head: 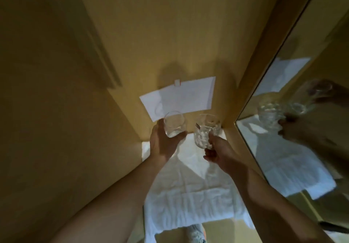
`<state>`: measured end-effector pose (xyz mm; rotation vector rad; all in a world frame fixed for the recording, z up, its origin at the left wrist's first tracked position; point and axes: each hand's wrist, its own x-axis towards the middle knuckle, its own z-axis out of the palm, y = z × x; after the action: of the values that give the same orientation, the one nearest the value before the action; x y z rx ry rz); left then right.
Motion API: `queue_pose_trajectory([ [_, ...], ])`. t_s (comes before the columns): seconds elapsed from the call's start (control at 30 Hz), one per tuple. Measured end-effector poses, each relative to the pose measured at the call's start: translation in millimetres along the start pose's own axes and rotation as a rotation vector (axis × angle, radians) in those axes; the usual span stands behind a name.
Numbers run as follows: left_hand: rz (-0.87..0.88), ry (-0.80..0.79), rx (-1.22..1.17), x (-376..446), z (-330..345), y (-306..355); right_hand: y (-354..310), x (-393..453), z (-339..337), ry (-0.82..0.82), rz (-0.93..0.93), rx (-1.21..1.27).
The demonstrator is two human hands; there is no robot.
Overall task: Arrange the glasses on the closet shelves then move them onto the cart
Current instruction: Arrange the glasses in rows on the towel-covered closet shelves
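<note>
A smooth clear glass sits in the left hand, whose fingers wrap its lower body from beneath and the side, so the open mouth tips toward the back of the closet and the rim is free to be set down. Just beside it, apart by a narrow gap, a cut-pattern glass with a small dark label near its rim is pinched low on its body by the right hand, thumb on one side and fingertips on the other; gripping near the base probably leaves the upper part clear of the neighbouring glass. Both are held above the far end of a white cloth that lines the shelf, a soft layer that likely cushions the glass and keeps it from sliding. Whether either base already touches the cloth cannot be told. A white paper sheet is taped to the back wall just behind the glasses. On the right, a mirror panel repeats both hands and glasses. Judging by the reach, the person is in the arranging step, placing the pair side by side deep in the closet; the cart is not in view.
</note>
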<state>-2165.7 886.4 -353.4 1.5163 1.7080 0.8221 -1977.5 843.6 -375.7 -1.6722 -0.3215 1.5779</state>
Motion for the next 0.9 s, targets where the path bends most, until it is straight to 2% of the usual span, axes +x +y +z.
queue_pose_trajectory([
  [0.13,0.094,0.110,-0.115,-31.0,-49.8,57.2,-38.1,-67.0,12.0,-0.021,-0.138,0.033],
  [0.43,0.225,0.216,-0.300,-99.2,-134.0,148.5,-94.1,-218.5,21.5,-0.089,-0.383,-0.050],
  [0.67,0.317,0.167,-0.396,-162.3,-183.1,187.6,-86.2,-312.8,8.3,-0.104,-0.554,-0.070],
  [0.9,0.365,0.049,-0.433,-217.4,-188.6,191.5,-42.2,-370.3,-25.2,-0.062,-0.565,-0.104],
])
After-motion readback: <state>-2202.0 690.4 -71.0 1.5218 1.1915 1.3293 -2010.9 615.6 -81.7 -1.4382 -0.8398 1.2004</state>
